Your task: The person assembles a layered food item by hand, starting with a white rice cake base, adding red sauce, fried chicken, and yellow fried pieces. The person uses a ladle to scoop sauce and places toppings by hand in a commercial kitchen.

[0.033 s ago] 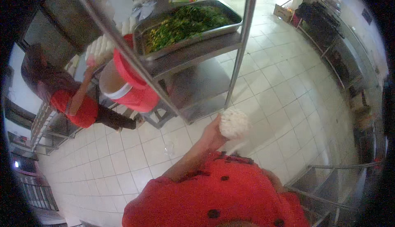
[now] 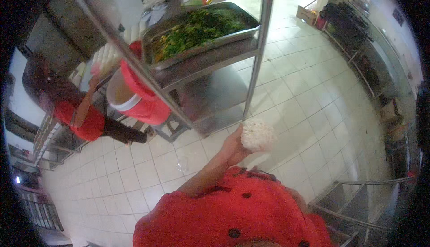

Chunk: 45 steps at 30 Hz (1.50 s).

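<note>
Held out in front of my chest, over the tiled floor, is a round, grainy white portion of rice. My left hand is closed around its left side. The picture is too blurred to tell what container, if any, is under it. My right hand does not show; only part of the right arm appears beside my red shirt.
Ahead stands a metal rack bearing a deep steel tray of chopped greens. Left of it, a red bucket sits on a stool. A co-worker bends at a table on the left. Metal shelving stands near right.
The rack, tray and bucket sit slightly farther left in view. My left hand, still around the rice, appears a little farther right.
</note>
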### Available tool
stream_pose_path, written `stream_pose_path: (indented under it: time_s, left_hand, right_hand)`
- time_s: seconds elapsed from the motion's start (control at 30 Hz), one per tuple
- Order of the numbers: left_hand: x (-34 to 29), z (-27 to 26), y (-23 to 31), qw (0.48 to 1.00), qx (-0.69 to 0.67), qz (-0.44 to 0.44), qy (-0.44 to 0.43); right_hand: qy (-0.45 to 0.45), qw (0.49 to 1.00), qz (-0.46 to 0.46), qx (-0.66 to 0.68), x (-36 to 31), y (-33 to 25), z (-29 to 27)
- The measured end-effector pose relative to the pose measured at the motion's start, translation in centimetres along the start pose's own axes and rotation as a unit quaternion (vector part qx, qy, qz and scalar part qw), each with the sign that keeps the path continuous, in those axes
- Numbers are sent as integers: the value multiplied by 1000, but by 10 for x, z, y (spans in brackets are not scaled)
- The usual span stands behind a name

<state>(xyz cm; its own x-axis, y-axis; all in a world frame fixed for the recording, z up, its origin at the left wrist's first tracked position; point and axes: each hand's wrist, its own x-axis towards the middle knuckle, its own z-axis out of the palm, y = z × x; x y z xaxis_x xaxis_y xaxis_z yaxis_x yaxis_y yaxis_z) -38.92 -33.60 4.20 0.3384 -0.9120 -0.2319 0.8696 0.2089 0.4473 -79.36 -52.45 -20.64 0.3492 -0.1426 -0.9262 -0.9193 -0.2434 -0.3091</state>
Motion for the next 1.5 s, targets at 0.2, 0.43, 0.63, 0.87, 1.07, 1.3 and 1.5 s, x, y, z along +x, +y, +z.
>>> stream_pose_path:
  time_s: [0.2,0.43,0.63,0.87,1.07,1.3,1.5]
  left_hand:
    - [49,9,-14,989,-70,-87,-96]
    - [196,-14,-53,975,-149,-76,-148]
    - [302,7,-46,981,-124,-81,-124]
    - [478,80,-12,982,-42,-134,-130]
    - [646,136,-16,967,-10,-157,-200]
    - [818,130,-2,968,-13,-193,-159]
    - [938,146,61,992,-51,-86,-83]
  right_hand:
    - [64,998,22,5,-11,49,24]
    - [137,987,-56,55,59,-19,-123]
    - [326,912,-183,169,101,-52,-308]
    - [399,859,-69,313,98,-35,-421]
    - [297,948,72,85,161,75,-359]
    - [176,968,124,129,214,54,-539]
    - [154,979,70,-111,298,54,-817]
